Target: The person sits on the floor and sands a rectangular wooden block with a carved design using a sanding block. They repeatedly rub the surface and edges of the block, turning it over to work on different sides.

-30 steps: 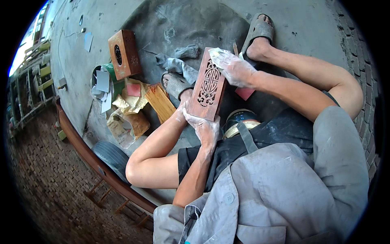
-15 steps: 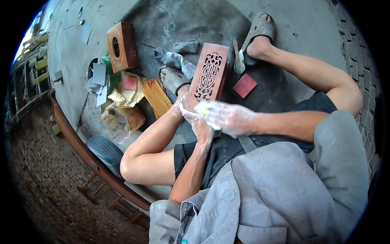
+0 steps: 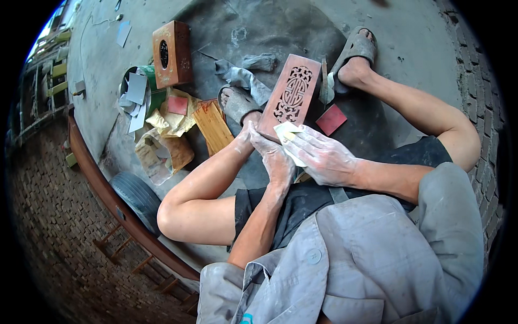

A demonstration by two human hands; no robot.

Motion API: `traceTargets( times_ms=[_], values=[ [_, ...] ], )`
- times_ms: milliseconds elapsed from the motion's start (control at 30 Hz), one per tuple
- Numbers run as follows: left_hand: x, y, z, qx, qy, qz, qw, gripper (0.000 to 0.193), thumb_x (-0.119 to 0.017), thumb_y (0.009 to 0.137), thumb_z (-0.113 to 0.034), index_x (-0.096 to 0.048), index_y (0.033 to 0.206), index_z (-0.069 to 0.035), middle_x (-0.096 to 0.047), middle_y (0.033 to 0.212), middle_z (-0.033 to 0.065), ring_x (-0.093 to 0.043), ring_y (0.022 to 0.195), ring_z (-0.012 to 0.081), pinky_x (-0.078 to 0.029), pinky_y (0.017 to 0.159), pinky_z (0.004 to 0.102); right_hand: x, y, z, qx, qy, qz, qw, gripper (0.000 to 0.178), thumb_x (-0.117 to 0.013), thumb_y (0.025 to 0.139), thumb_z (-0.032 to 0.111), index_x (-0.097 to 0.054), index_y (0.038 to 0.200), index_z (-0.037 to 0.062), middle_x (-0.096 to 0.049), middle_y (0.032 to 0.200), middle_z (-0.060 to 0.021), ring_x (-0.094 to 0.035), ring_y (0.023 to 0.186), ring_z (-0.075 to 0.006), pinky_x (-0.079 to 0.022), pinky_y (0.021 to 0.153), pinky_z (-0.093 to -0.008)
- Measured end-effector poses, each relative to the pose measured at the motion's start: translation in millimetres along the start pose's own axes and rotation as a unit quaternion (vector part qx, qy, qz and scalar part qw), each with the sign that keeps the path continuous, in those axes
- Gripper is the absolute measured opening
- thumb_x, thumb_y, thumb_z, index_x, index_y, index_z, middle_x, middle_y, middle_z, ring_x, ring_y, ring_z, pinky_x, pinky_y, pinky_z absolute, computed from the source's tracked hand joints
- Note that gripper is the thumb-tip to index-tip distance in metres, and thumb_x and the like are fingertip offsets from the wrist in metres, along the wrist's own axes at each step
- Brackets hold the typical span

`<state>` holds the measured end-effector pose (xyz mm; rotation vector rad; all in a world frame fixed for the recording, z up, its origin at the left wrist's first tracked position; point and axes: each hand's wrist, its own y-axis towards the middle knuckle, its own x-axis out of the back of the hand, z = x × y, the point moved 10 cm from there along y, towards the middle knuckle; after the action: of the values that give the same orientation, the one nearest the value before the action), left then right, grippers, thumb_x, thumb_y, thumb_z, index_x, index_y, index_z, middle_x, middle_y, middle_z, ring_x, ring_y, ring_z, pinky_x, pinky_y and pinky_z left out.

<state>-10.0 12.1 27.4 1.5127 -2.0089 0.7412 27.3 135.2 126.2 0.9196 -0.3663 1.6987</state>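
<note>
A reddish wooden box [image 3: 289, 98] with a fretwork top lies tilted between my legs, its long side pointing away. My left hand [image 3: 275, 160] grips its near left corner, thumb along the edge. My right hand [image 3: 327, 156] presses a folded piece of pale sandpaper [image 3: 285, 130] against the near end of the top, fingers laid together over it. White dust coats both hands. The box's near end is partly hidden behind the hands.
Beyond my left foot stand another wooden box [image 3: 181, 59] with an oval opening and a green tin [image 3: 156, 96] of paper sheets. Nearby lie a striped wood block [image 3: 212, 127], grey rags [image 3: 243, 79] and a red pad [image 3: 331, 120]. A tyre [image 3: 135, 197] rests lower left.
My right hand has shifted slightly right and spread flatter, showing more of the sandpaper. The box and left hand sit a little farther right in the picture, as the whole view has moved.
</note>
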Motion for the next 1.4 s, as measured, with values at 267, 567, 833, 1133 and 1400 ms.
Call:
traceTargets(
  times_ms=[267, 567, 833, 1133, 1400],
  values=[
    [-4.2, 4.1, -5.8, -0.033, 0.015, -0.039, 0.999, 0.084, -0.062, 0.101, -0.021, -0.012, 0.164, 0.006, -0.018, 0.167, 0.0325, -0.019, 0.156, 0.0501, -0.018, 0.13, 0.0526, -3.4, 12.7, 3.2, -0.02, -0.044, -0.011, 0.999, 0.052, -0.063, 0.087, 0.013, -0.064, 0.134, -0.0098, -0.06, 0.147, -0.0264, -0.056, 0.142, -0.0382, -0.037, 0.125, -0.0497],
    [-44.7, -20.4, 73.1, 0.002, 0.035, 0.16, 0.986, 0.093, -0.068, 0.098, -0.024, -0.009, 0.162, 0.008, -0.018, 0.165, 0.0339, -0.022, 0.153, 0.0504, -0.02, 0.129, 0.0498, -29.2, 47.2, -2.0, -0.017, 0.004, -0.03, 0.999, 0.06, -0.065, 0.085, 0.013, -0.06, 0.141, -0.007, -0.056, 0.152, -0.0258, -0.053, 0.144, -0.039, -0.04, 0.123, -0.051],
    [-14.0, 4.5, 7.4, -0.043, 0.101, 0.047, 0.993, 0.13, -0.091, 0.074, -0.031, -0.001, 0.157, 0.013, -0.021, 0.157, 0.0362, -0.029, 0.146, 0.0507, -0.028, 0.124, 0.0534, -29.3, 51.2, -92.5, -0.046, -0.127, -0.005, 0.991, 0.06, -0.061, 0.088, 0.015, -0.056, 0.141, -0.0112, -0.058, 0.146, -0.0298, -0.06, 0.134, -0.0417, -0.046, 0.117, -0.0451],
    [-15.0, -23.0, 58.1, 0.022, 0.171, 0.097, 0.98, 0.095, -0.069, 0.095, -0.028, -0.014, 0.161, 0.01, -0.021, 0.167, 0.0311, -0.016, 0.154, 0.0536, -0.024, 0.128, 0.0496, -58.0, 80.1, -54.5, -0.037, -0.001, 0.148, 0.988, 0.048, -0.067, 0.085, 0.02, -0.065, 0.129, 0.0, -0.063, 0.14, -0.0232, -0.064, 0.13, -0.0366, -0.049, 0.114, -0.0442],
    [-26.3, -9.9, 26.9, 0.037, 0.083, 0.05, 0.995, 0.1, -0.073, 0.092, -0.028, -0.011, 0.161, 0.013, -0.018, 0.166, 0.0334, -0.018, 0.153, 0.0517, -0.019, 0.129, 0.0524, -45.4, 52.4, -14.1, 0.12, 0.01, -0.027, 0.992, 0.053, -0.066, 0.085, 0.018, -0.065, 0.135, -0.0005, -0.063, 0.143, -0.0202, -0.063, 0.132, -0.036, -0.047, 0.117, -0.0449]
  ],
)
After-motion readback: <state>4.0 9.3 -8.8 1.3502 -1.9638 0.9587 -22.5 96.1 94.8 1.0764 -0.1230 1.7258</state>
